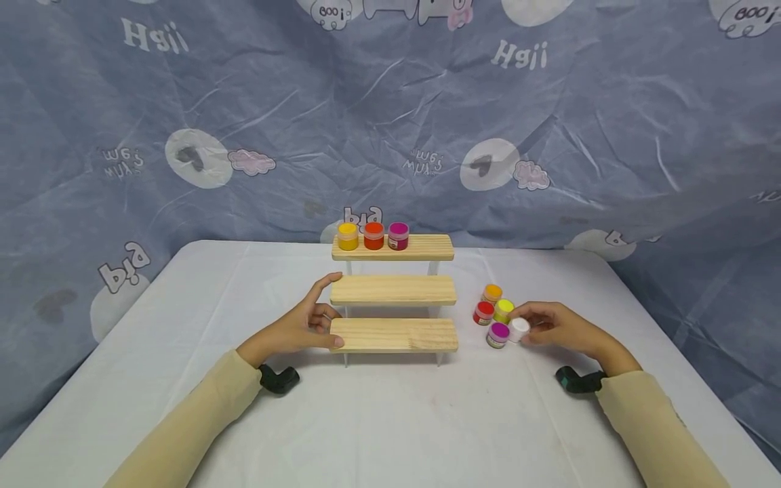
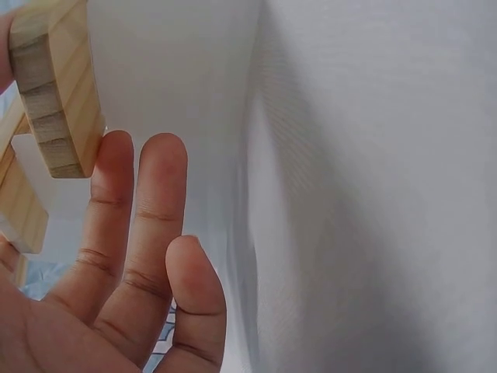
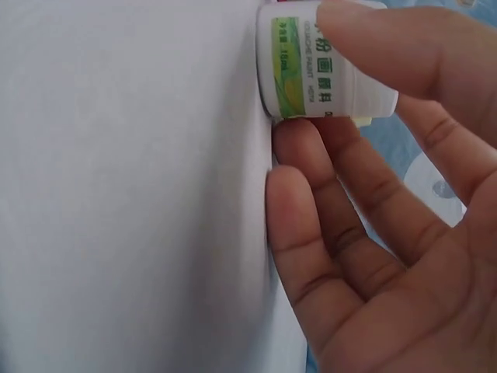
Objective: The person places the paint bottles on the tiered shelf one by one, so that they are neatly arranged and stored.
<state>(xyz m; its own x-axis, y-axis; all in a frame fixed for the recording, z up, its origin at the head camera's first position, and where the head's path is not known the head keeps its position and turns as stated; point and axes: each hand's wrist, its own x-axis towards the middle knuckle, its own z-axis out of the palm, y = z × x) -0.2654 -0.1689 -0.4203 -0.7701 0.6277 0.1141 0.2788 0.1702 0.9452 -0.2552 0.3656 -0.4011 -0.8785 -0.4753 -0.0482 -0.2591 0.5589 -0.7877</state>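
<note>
A three-tier wooden display stand (image 1: pixel 393 290) stands on the table. My left hand (image 1: pixel 299 327) holds its left end, thumb on the lowest board and index finger at the end of the middle board. In the left wrist view, other fingertips (image 2: pixel 116 151) are right at the underside of a board. My right hand (image 1: pixel 561 332) pinches a white gouache paint jar (image 3: pixel 299 66), its green label facing the right wrist camera. Close beside it are a purple jar (image 1: pixel 497 335), a yellow jar (image 1: pixel 504 310), a red jar (image 1: pixel 484 312) and an orange jar (image 1: pixel 491 293).
On the top board stand a yellow-orange jar (image 1: pixel 348 236), an orange-red jar (image 1: pixel 374 236) and a magenta jar (image 1: pixel 398 236). A white cloth covers the table (image 1: pixel 390 427). Behind it hangs a grey-blue printed curtain (image 1: pixel 342 102).
</note>
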